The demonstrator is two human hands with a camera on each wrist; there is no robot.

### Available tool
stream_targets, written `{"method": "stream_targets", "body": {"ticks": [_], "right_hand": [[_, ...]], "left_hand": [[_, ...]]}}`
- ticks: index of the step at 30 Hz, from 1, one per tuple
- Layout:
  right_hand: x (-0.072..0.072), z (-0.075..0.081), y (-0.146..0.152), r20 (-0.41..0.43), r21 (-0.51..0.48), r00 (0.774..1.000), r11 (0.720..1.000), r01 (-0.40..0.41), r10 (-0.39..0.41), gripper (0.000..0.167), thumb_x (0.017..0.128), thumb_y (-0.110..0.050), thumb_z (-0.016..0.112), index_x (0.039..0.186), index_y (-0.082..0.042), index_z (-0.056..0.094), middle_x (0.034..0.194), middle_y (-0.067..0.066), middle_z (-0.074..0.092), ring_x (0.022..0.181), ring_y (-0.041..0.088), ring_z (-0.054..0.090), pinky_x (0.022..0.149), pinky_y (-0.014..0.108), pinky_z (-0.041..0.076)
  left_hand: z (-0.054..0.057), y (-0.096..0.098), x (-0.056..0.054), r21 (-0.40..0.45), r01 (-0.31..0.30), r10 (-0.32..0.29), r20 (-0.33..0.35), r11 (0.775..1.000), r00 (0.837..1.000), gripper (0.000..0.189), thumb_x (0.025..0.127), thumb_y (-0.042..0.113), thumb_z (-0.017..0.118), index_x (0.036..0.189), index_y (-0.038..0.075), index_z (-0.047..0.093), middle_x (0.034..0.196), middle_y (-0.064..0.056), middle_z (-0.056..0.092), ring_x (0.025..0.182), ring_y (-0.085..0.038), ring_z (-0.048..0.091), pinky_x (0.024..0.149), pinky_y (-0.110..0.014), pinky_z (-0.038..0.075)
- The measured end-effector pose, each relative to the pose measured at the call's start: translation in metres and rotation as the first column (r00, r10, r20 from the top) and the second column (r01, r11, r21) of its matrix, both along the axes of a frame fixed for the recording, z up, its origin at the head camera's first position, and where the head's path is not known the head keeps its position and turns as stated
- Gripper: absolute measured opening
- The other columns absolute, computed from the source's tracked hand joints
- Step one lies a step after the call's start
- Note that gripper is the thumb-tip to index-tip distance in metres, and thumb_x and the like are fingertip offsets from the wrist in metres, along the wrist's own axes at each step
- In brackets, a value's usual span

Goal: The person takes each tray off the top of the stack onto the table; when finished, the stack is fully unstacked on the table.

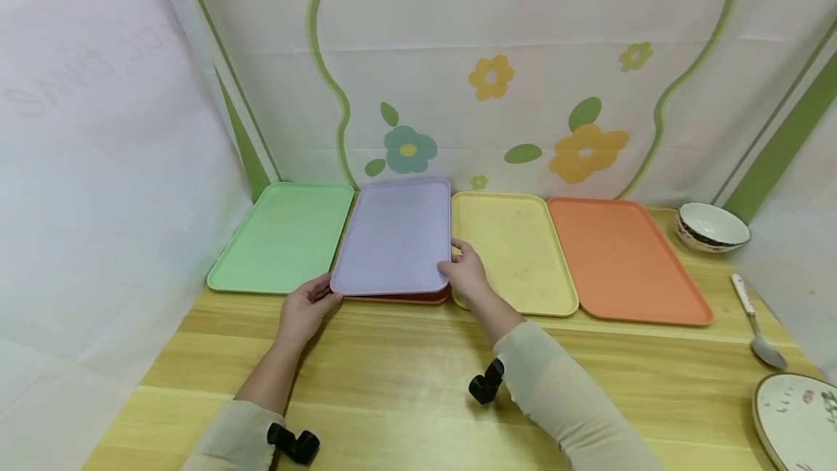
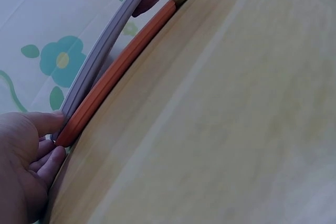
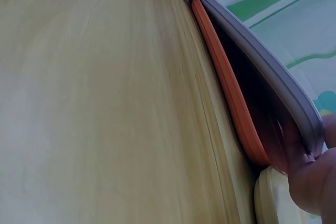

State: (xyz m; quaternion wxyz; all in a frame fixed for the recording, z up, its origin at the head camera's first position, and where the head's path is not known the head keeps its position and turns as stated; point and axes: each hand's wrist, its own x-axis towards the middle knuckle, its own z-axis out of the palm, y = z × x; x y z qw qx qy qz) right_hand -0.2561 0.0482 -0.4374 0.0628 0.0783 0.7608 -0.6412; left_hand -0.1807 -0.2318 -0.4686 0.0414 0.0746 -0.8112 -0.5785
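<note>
A purple tray (image 1: 395, 238) lies over an orange tray (image 2: 118, 74), whose front rim shows beneath it. The purple tray is tilted, its right front corner raised off the orange one, with a dark gap between them in the right wrist view. My right hand (image 1: 467, 272) pinches the purple tray at its right edge near that corner, fingers underneath. At the left front corner, my left hand (image 1: 304, 313) holds the purple tray with thumb and fingers; its fingertips also reach the corner of the orange tray below. Most of the lower tray is hidden.
A green tray (image 1: 288, 238) lies to the left, a yellow tray (image 1: 516, 253) and another orange tray (image 1: 628, 260) to the right. Farther right are a bowl (image 1: 711, 227), a spoon (image 1: 752, 322) and a plate (image 1: 794, 413) on the wooden table (image 1: 392, 384). Cloth (image 1: 431, 20) hangs behind.
</note>
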Motion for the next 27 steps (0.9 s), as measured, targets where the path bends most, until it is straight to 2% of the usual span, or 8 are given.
{"method": "stream_targets", "body": {"ticks": [7,14,19,23,27], "right_hand": [[0.003,0.003,0.003,-0.023,-0.042,0.998,0.998,0.05,-0.051,0.067,0.085,0.006,0.059,0.148,-0.007,0.04,0.116,0.025,0.063,0.098,0.028,0.064,0.089,0.039,0.057],[0.005,0.019,0.022,-0.055,-0.073,0.997,0.996,0.048,-0.052,0.061,0.089,0.004,0.058,0.147,-0.006,0.042,0.114,0.024,0.061,0.094,0.026,0.064,0.086,0.037,0.058],[0.005,0.029,0.046,-0.073,-0.076,0.995,0.996,0.056,-0.062,0.059,0.088,0.004,0.058,0.145,-0.004,0.044,0.11,0.021,0.062,0.088,0.02,0.064,0.078,0.03,0.058],[0.003,0.038,0.073,-0.084,-0.05,0.995,0.997,0.054,-0.058,0.059,0.089,0.004,0.059,0.145,-0.004,0.042,0.112,0.02,0.062,0.086,0.014,0.064,0.075,0.026,0.058],[0.0,0.048,0.105,-0.107,-0.069,0.993,0.997,0.047,-0.054,0.06,0.09,0.006,0.057,0.146,-0.003,0.038,0.094,0.004,0.066,0.078,0.005,0.063,0.069,0.022,0.057]], "left_hand": [[0.0,0.0,-0.001,0.013,0.017,-0.016,-0.02,1.0,1.0,0.055,0.092,0.014,0.07,0.14,-0.004,0.05,0.137,-0.024,0.056,0.129,-0.034,0.054,0.084,-0.004,0.044],[0.0,0.0,-0.001,-0.037,0.026,-0.027,-0.023,0.999,0.999,0.051,0.093,0.007,0.065,0.14,-0.006,0.049,0.137,-0.025,0.056,0.128,-0.035,0.055,0.095,-0.016,0.049],[0.001,0.0,-0.001,-0.046,0.027,-0.027,-0.013,0.999,1.0,0.049,0.095,0.007,0.063,0.14,-0.005,0.049,0.138,-0.025,0.055,0.129,-0.035,0.054,0.098,-0.023,0.049],[0.001,0.0,0.0,-0.042,0.032,-0.032,0.005,0.999,0.999,0.049,0.095,0.007,0.062,0.141,-0.004,0.048,0.141,-0.024,0.053,0.131,-0.035,0.052,0.097,-0.022,0.049],[0.001,-0.001,0.001,-0.035,0.029,-0.029,0.013,0.999,1.0,0.05,0.095,0.008,0.062,0.141,-0.003,0.048,0.141,-0.023,0.054,0.131,-0.033,0.053,0.092,-0.017,0.048]]}}
